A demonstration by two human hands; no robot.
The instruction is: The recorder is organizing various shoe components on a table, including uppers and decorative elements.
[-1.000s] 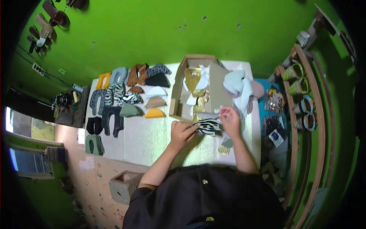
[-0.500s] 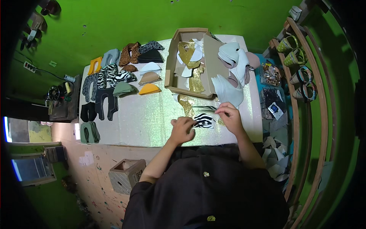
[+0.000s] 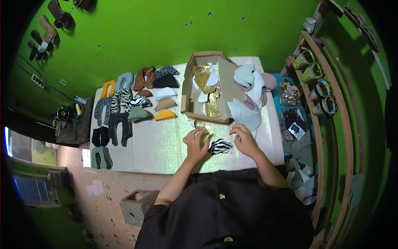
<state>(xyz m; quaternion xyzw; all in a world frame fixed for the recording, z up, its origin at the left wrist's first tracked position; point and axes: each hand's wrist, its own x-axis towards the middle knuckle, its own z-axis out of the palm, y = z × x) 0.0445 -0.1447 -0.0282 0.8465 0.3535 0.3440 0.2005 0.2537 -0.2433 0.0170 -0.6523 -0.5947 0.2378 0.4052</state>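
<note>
Down near the front edge of the tabletop (image 3: pixel 166 153), the left hand (image 3: pixel 195 143) is curled onto a gold piece (image 3: pixel 204 135) while the right hand (image 3: pixel 244 139) rests fingers-down beside the zebra-print piece (image 3: pixel 221 146) — whether it grips, I cannot tell. Both cutouts look thin, light and floppy — best pinched at an edge.

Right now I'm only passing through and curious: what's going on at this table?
A person stands at a pale glittery table sorting cut shoe pieces. The left hand rests on a gold piece, and the right hand sits beside a zebra-striped piece, its fingers near that piece's edge. An open cardboard box behind the hands holds gold and white cutouts. More cutouts in zebra, leopard, grey, black and orange lie in rows to the left, and white pieces are piled to the right.
</note>
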